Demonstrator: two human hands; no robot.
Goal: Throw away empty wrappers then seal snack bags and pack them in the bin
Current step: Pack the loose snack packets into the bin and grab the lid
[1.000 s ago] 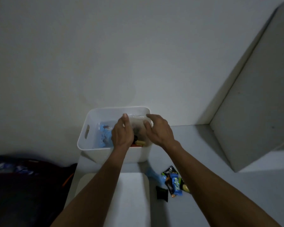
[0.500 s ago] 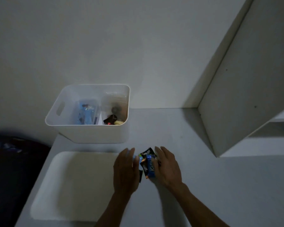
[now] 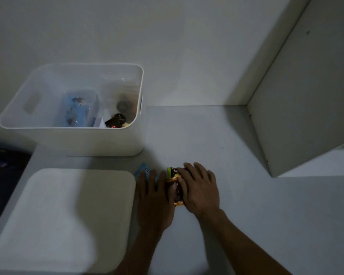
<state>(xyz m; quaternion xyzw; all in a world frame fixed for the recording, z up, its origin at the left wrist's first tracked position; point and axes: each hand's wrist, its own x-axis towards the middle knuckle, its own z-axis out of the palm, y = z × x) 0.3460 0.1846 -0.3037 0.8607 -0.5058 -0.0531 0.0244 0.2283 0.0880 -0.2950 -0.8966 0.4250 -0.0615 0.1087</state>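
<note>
Hands, two of them, lie flat on the table [image 3: 226,155]: my left hand [image 3: 154,197] with straight fingers over a blue wrapper [image 3: 142,170], my right hand [image 3: 200,188] spread on a dark snack bag [image 3: 174,185] (most of its label is covered). One white bin [image 3: 72,133] stands behind, holding several packets too dim to count. One white lid [image 3: 64,219] lies beside my left hand.

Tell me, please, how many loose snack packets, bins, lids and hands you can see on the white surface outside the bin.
Loose snack packets: 2, a blue packet under the left hand's fingertips and a dark packet with gold ends between the hands
White bin: 1
White lid: 1
Hands: 2, left hand and right hand
Total: 6
</note>
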